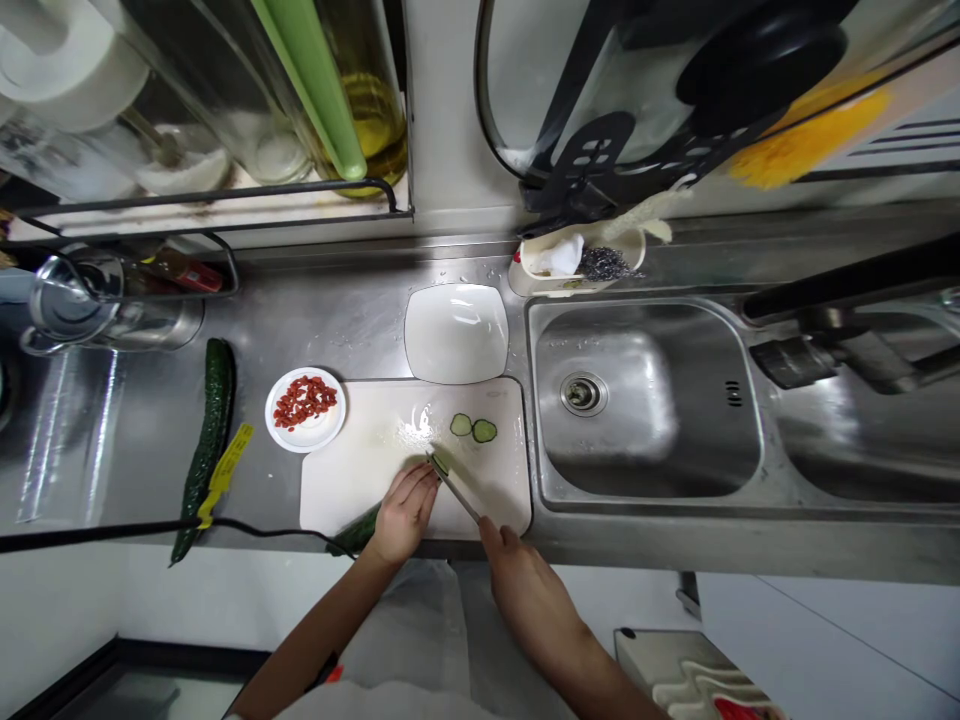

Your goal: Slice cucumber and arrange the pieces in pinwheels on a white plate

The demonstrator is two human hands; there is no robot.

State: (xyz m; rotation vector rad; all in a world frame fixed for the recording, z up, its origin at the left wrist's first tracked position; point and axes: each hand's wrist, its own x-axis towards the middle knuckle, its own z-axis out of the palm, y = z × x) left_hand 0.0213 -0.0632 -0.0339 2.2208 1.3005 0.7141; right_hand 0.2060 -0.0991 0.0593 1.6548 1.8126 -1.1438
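Note:
On the white cutting board [495,490], my left hand [406,508] is closed over a cucumber [355,531], whose far end sticks out to the left past the board's front edge. My right hand [525,575] grips a knife [456,488] by its handle, with the blade at the cucumber's cut end, beside my left fingertips. Two cucumber slices [473,428] lie flat on the board's upper right part. An empty white square dish [457,334] touches the board's back edge. A round white plate [305,433] with red berries [304,400] overlaps the board's back left corner.
A whole cucumber [208,440] with a yellow label [226,470] lies on the counter at left, crossed by a black cable [262,530]. The steel sink [645,400] and faucet [847,350] are at right. A sponge holder [577,262] and a rack of jars [225,200] stand behind.

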